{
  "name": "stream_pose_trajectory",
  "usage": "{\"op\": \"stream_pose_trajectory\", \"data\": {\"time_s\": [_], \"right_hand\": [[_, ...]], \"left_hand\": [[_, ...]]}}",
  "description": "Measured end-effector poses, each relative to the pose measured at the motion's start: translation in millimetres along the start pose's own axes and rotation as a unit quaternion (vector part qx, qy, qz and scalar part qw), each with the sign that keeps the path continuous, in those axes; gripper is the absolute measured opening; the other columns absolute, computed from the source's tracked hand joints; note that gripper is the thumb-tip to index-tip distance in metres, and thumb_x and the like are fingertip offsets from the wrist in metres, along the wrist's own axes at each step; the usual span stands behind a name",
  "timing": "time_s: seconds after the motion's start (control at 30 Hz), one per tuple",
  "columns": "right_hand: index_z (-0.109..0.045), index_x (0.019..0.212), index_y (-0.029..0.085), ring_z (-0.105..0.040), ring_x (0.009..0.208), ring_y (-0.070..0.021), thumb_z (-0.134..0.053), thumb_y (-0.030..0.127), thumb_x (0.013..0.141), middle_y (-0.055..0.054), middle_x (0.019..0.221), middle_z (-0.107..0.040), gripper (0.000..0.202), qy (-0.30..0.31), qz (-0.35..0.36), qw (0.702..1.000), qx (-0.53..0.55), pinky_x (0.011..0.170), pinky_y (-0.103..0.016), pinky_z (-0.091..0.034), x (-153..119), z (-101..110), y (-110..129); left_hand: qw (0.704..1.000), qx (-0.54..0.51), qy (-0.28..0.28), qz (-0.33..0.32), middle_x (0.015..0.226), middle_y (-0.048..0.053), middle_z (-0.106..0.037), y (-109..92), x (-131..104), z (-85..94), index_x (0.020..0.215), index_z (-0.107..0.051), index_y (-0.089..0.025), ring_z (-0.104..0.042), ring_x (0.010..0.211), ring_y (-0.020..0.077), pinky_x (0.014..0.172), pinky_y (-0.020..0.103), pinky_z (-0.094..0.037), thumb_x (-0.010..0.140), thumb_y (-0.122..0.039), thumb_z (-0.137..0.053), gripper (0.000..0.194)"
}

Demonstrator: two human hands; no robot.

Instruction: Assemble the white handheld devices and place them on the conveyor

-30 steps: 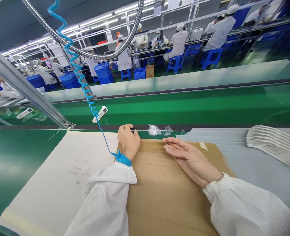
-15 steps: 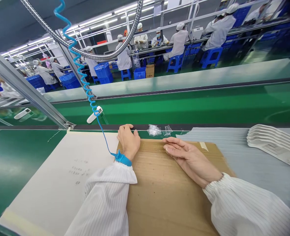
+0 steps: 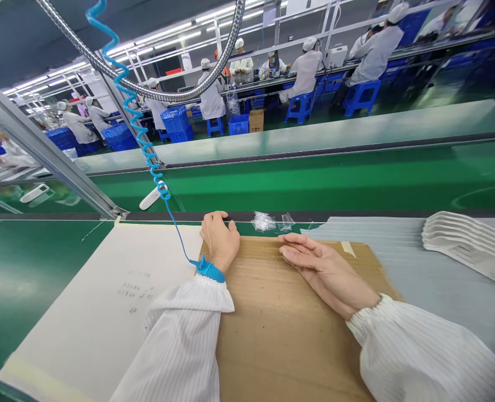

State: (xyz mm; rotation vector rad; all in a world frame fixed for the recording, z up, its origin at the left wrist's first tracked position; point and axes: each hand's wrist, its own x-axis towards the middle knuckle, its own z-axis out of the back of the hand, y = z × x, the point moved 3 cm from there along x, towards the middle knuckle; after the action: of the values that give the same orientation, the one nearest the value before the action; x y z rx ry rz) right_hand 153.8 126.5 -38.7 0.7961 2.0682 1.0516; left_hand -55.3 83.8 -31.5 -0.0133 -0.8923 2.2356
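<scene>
A brown cardboard sheet (image 3: pixel 268 335) lies in front of me. At its far left corner rests my left hand (image 3: pixel 220 237), back up, fingers bent loosely and thumb apart, with nothing seen in it. A blue wrist strap (image 3: pixel 209 271) circles that wrist, its coiled cord (image 3: pixel 136 120) running upward. My right hand (image 3: pixel 323 268) lies on its side over the far right part of the cardboard, fingers stretched out and holding nothing. Just beyond the cardboard are a small pile of clear plastic pieces (image 3: pixel 263 221) and a loose clear piece (image 3: pixel 286 222).
White paper with handwriting (image 3: pixel 96 301) lies left. Stacked white plastic parts (image 3: pixel 465 240) sit on grey foam sheeting (image 3: pixel 419 279) at right. A green conveyor belt (image 3: pixel 314 187) carries a white device (image 3: pixel 151 196) and another one (image 3: pixel 34 193). A metal hose (image 3: pixel 167 96) hangs overhead. Co-workers sit beyond.
Both white devices on the belt have shifted slightly left. The coiled blue cord has swung a little to the left. My hands have stayed in place.
</scene>
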Motion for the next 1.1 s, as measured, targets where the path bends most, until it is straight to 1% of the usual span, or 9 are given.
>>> {"op": "stream_pose_trajectory", "data": {"time_s": [0.2, 0.47, 0.73, 0.93, 1.1], "right_hand": [[-0.078, 0.092, 0.029, -0.061, 0.106, -0.0154, -0.092, 0.028, 0.064, 0.0, 0.107, -0.071, 0.031, -0.003, 0.001, 1.0, -0.001, 0.114, -0.031, -0.039, -0.1, -0.5, 1.0], [-0.078, 0.093, 0.028, -0.061, 0.103, -0.013, -0.09, 0.027, 0.067, 0.001, 0.105, -0.071, 0.029, 0.007, -0.007, 1.0, -0.003, 0.11, -0.027, -0.04, -2.8, -1.4, 2.4], [-0.078, 0.093, 0.028, -0.061, 0.109, -0.0162, -0.089, 0.027, 0.068, -0.001, 0.109, -0.071, 0.027, 0.006, 0.0, 1.0, -0.006, 0.112, -0.03, -0.04, -2.8, -1.9, 2.5], [-0.077, 0.094, 0.028, -0.061, 0.108, -0.0187, -0.09, 0.03, 0.067, -0.002, 0.107, -0.071, 0.03, -0.001, 0.005, 1.0, -0.021, 0.113, -0.035, -0.039, -2.7, -1.1, 2.3], [-0.077, 0.094, 0.029, -0.06, 0.107, -0.0184, -0.09, 0.031, 0.067, -0.001, 0.104, -0.07, 0.03, 0.001, 0.002, 1.0, -0.023, 0.114, -0.036, -0.038, -3.2, -1.2, 2.1]], "left_hand": [[1.0, -0.002, -0.001, -0.006, 0.121, 0.012, -0.058, 1.0, -0.3, -1.0, 0.108, -0.06, -0.019, -0.052, 0.121, 0.0282, 0.104, 0.047, -0.038, 0.09, -0.02, -0.06, 0.018], [1.0, 0.001, 0.003, -0.003, 0.121, 0.012, -0.058, -0.7, 0.1, 0.4, 0.108, -0.06, -0.019, -0.051, 0.122, 0.0278, 0.104, 0.046, -0.038, 0.09, -0.02, -0.059, 0.018], [1.0, -0.002, 0.004, -0.002, 0.121, 0.012, -0.058, -0.5, -1.0, 1.0, 0.106, -0.059, -0.02, -0.051, 0.122, 0.0277, 0.103, 0.046, -0.038, 0.09, -0.02, -0.059, 0.016], [1.0, -0.004, 0.003, -0.002, 0.121, 0.011, -0.058, -0.7, -0.8, 0.7, 0.107, -0.059, -0.02, -0.052, 0.121, 0.0275, 0.103, 0.046, -0.038, 0.09, -0.02, -0.059, 0.017], [1.0, -0.002, 0.003, 0.0, 0.122, 0.012, -0.058, -0.8, -0.5, 0.8, 0.107, -0.06, -0.019, -0.051, 0.122, 0.028, 0.104, 0.046, -0.038, 0.09, -0.02, -0.059, 0.017]]}}
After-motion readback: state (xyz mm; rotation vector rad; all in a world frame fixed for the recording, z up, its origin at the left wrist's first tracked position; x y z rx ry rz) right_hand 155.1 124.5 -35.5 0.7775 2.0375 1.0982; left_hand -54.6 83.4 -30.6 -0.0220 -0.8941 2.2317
